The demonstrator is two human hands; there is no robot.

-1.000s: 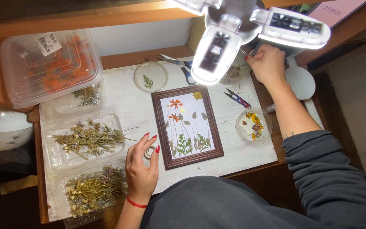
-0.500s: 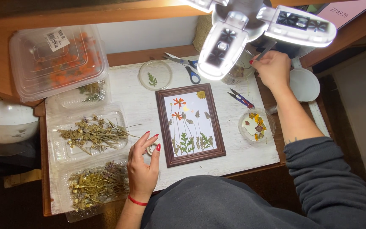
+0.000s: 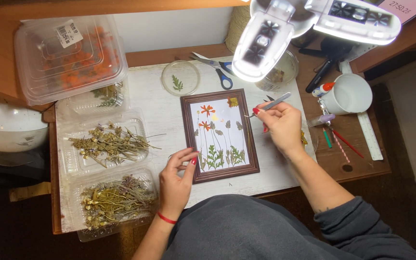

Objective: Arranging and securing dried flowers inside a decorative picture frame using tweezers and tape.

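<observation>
The brown picture frame (image 3: 219, 135) with pressed flowers lies flat on the white table sheet (image 3: 160, 110) before me, trays of dried plants to its left. My left hand (image 3: 175, 180) rests loosely curled, fingertips touching the frame's left edge. My right hand (image 3: 279, 125) pinches grey tweezers (image 3: 271, 104), their tip over the frame's upper right.

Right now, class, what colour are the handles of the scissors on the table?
Blue, on the scissors; clearest in the head view.

The lamp (image 3: 314, 29) hides part of the glass jar (image 3: 280, 72) behind it.
</observation>
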